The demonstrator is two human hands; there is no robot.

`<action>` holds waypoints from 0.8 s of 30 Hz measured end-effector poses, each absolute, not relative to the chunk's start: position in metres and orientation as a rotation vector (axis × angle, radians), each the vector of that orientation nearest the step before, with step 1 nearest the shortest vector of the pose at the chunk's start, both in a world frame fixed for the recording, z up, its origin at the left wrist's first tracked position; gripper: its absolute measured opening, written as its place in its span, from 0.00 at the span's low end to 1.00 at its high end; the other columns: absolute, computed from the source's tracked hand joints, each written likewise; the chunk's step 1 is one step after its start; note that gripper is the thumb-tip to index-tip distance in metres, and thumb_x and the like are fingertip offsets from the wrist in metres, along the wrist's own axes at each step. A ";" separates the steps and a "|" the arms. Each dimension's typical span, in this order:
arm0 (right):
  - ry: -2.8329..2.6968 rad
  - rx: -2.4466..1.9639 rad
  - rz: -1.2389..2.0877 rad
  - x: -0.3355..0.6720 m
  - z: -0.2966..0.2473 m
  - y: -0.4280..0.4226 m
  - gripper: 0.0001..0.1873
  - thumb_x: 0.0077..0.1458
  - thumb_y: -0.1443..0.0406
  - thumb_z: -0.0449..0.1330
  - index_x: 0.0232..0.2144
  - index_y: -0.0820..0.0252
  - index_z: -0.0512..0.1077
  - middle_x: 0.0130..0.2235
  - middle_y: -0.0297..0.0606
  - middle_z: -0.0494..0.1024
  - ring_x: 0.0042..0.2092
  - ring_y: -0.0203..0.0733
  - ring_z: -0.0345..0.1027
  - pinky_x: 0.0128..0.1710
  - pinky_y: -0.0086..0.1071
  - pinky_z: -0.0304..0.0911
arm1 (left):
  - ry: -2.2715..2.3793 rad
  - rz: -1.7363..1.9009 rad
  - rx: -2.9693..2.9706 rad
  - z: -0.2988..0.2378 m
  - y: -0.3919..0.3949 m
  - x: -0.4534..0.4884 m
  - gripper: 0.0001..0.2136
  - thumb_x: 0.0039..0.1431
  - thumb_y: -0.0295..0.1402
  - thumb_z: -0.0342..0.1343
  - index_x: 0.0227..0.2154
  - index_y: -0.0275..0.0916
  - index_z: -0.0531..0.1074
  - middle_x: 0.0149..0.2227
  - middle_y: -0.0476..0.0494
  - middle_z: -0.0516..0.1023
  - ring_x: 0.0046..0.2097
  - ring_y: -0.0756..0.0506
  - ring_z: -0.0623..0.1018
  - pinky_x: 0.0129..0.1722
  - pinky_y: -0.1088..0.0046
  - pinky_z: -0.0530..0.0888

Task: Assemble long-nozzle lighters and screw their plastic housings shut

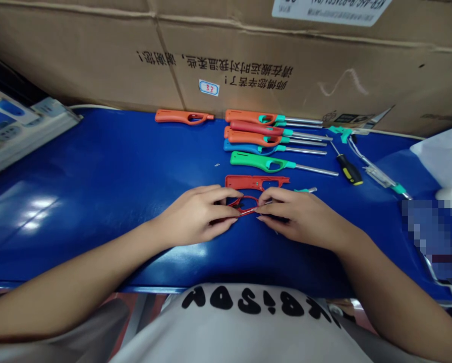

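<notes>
Between my hands is a red lighter half-shell point(248, 210), with its trigger loop facing away from me. My left hand point(205, 214) has its fingers closed on the shell's left part. From the other side, the bent fingers of my right hand point(290, 214) close on its right part. Both hands partly cover the shell, and small dark parts show inside its loop. Just beyond lies another red half-shell point(244, 182), its inner side up. A turquoise piece with a short metal end point(306, 190) lies past my right hand.
Several long-necked lighters, among them a green one point(248, 160), lie in a stack at the back. An orange handle point(171, 116) is left of them. A black-and-yellow screwdriver point(349, 170) and loose lighter parts point(377, 171) lie right. A cardboard box point(116, 60) walls off the back.
</notes>
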State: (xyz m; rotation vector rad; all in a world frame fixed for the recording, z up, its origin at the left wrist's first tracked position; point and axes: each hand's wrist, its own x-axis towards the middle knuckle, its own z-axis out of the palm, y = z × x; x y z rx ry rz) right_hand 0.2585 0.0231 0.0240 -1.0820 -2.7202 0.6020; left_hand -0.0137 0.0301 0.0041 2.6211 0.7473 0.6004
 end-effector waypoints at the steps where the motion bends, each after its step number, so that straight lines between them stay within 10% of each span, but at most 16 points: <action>1: -2.720 -1.080 0.595 0.258 0.024 0.023 0.10 0.67 0.63 0.55 0.41 0.55 0.78 0.47 0.36 0.77 0.39 0.37 0.74 0.36 0.32 0.66 | 0.739 0.600 2.643 0.005 0.029 -0.014 0.09 0.68 0.33 0.55 0.43 0.41 0.80 0.55 0.40 0.77 0.43 0.45 0.80 0.43 0.67 0.76; 24: -2.479 -1.197 0.431 0.267 0.025 0.033 0.12 0.66 0.63 0.55 0.47 0.54 0.77 0.46 0.38 0.80 0.42 0.39 0.75 0.40 0.31 0.67 | 0.845 0.622 2.543 0.000 0.031 -0.014 0.09 0.68 0.30 0.54 0.45 0.40 0.79 0.52 0.39 0.77 0.48 0.42 0.76 0.49 0.61 0.75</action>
